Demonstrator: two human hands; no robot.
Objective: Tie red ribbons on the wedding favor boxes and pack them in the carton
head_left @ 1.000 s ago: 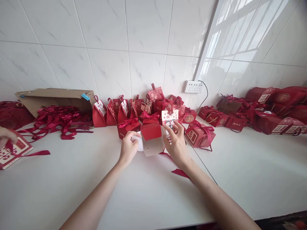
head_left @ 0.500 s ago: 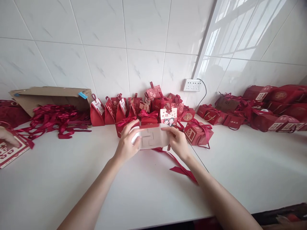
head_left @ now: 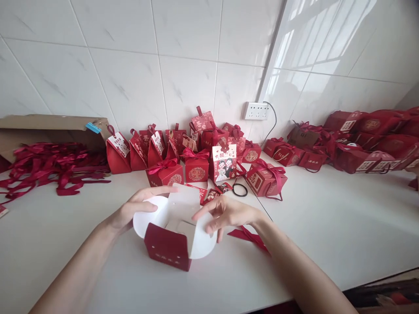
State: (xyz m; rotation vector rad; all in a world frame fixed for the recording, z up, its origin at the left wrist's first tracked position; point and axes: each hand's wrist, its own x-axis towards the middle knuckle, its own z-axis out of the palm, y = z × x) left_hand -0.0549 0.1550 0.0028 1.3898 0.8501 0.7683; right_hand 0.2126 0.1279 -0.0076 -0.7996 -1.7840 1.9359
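A red cardboard gift box [head_left: 167, 246] with a white inside stands on the white table, its top open and its flaps spread apart. My left hand [head_left: 135, 208] grips its rounded left flap, thumb on the inner side and fingers behind the back panel. On the opposite side, the fingers of my right hand [head_left: 225, 214] are curled around the rounded right flap. Some inner folds of the box show between the panels. Just behind lie small red packets [head_left: 213, 194] and a black loop [head_left: 240, 189]. A loose red ribbon [head_left: 250, 237] lies beneath my right forearm.
Finished-looking red boxes with bows [head_left: 197, 169] and bag-shaped boxes [head_left: 118, 157] line the tiled wall. At left, a cardboard carton [head_left: 55, 122] lies behind piled ribbons [head_left: 52, 165]. More boxes [head_left: 376, 126] are heaped at right. A power strip [head_left: 255, 110] is on the wall.
The box has come down and nearer, tilting from its open inside facing me to standing on the table. My hands moved apart to its side flaps. Another person's hand at left went out of view.
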